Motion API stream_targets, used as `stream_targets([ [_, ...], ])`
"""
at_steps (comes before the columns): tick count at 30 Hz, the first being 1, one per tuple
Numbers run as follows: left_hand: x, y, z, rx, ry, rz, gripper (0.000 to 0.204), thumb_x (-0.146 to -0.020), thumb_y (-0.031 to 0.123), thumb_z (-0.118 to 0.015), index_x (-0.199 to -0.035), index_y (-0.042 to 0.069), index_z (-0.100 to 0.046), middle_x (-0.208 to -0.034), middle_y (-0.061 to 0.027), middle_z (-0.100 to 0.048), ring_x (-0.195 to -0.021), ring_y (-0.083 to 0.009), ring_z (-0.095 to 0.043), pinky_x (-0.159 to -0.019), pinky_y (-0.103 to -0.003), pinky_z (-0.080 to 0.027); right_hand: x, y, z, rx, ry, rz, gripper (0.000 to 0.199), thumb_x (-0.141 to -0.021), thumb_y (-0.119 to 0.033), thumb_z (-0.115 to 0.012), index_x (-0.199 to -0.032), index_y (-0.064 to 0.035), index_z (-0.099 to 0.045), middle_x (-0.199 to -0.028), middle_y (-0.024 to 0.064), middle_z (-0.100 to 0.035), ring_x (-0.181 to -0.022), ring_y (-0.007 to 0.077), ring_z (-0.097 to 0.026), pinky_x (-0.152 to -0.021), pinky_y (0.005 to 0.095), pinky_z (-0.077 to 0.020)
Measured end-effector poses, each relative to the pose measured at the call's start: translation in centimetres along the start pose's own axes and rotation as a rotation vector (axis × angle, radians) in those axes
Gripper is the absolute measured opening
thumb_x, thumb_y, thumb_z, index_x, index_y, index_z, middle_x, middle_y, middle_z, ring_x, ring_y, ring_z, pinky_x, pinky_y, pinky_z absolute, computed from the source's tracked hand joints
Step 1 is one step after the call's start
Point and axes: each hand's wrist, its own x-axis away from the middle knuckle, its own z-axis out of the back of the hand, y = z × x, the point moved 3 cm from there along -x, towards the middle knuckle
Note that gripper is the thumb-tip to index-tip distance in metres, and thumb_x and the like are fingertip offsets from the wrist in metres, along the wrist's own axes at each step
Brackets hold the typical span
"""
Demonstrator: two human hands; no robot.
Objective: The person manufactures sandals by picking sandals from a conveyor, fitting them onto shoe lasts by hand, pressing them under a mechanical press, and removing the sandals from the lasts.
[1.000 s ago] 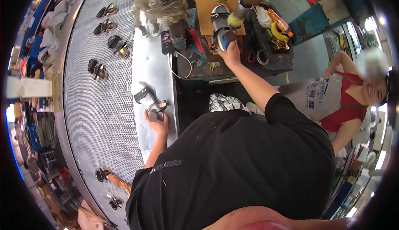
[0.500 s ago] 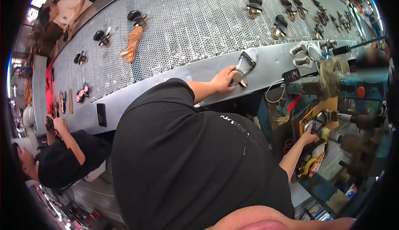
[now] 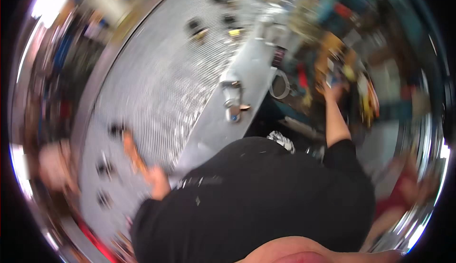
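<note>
Motion blurs the whole view. My left hand (image 3: 159, 180) is at the near end of a tan sandal (image 3: 134, 153) on the perforated metal conveyor (image 3: 156, 68); its smeared fingers do not show whether they grip. On the conveyor's smooth metal ledge (image 3: 209, 130) lies a clear-and-black sandal (image 3: 232, 96) with a round heel, touched by neither hand. To the right, my right hand (image 3: 333, 93) is closed around something grey-blue (image 3: 335, 73) beside an orange-brown board (image 3: 327, 49) at the machine. What it grips is too blurred to name.
Several dark sandals (image 3: 195, 28) are spread over the conveyor. A dark device (image 3: 279, 56) with a white cable (image 3: 287, 88) sits at the ledge. Machinery stands at the right, with yellow items (image 3: 368, 101) beside it. A blurred person (image 3: 54, 168) is at the far left.
The view has swung round. My left hand has let go of the clear-and-black sandal on the ledge and reached across to the tan sandal. My right hand stays at the machine.
</note>
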Motion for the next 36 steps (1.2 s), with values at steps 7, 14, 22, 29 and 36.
stream_targets([
  [7,-9.4,1.0,-0.5,-0.005,-0.143,-0.035,0.057,-0.081,0.027,-0.068,-0.127,0.003,-0.043,-0.121,-0.0172,-0.045,-0.114,-0.0302,-0.041,-0.098,-0.039,-0.028,3.8,-0.7,-6.1,-0.028,0.318,-0.143,0.064,-0.063,-0.032,-0.082,-0.109,0.0002,-0.05,-0.101,0.025,-0.062,-0.097,0.0424,-0.06,-0.084,0.0469,-0.0483],
  [14,-11.4,2.3,-0.9,0.214,-0.173,0.005,0.042,-0.083,0.024,-0.068,-0.116,0.006,-0.049,-0.107,-0.0107,-0.05,-0.1,-0.0233,-0.046,-0.086,-0.032,-0.034,10.9,-2.2,-1.9,-0.052,0.066,-0.18,0.071,-0.066,-0.032,-0.08,-0.119,0.0014,-0.047,-0.108,0.0242,-0.061,-0.101,0.0406,-0.059,-0.086,0.0456,-0.0477],
  [22,-9.0,-3.2,0.4,1.192,-0.107,0.414,0.024,-0.085,0.02,-0.068,-0.103,0.009,-0.057,-0.091,-0.0032,-0.055,-0.084,-0.0153,-0.051,-0.072,-0.025,-0.041,11.1,-1.7,0.1,0.004,-0.058,-0.023,0.061,-0.067,-0.039,-0.078,-0.112,-0.0031,-0.058,-0.103,0.0235,-0.064,-0.096,0.0399,-0.062,-0.081,0.0452,-0.0499],
  [29,7.0,9.7,3.7,2.392,-0.922,-0.298,0.027,-0.081,0.019,-0.073,-0.103,0.012,-0.06,-0.09,-0.0008,-0.061,-0.081,-0.0123,-0.058,-0.08,-0.028,-0.05,17.8,-6.4,7.3,-0.539,-0.197,0.018,0.056,-0.069,-0.024,-0.082,-0.116,-0.0042,-0.059,-0.106,0.0129,-0.066,-0.098,0.0249,-0.064,-0.088,0.0366,-0.0482],
  [36,25.9,36.7,19.4,1.6,-2.064,-0.231,0.048,-0.087,0.023,-0.063,-0.128,0.004,-0.045,-0.115,-0.0202,-0.06,-0.104,-0.0308,-0.061,-0.089,-0.042,-0.052,20.4,-18.9,1.6,-0.634,-0.855,-0.156,0.065,-0.063,-0.035,-0.081,-0.117,-0.0077,-0.057,-0.103,0.0144,-0.064,-0.095,0.0264,-0.062,-0.085,0.038,-0.0491],
])
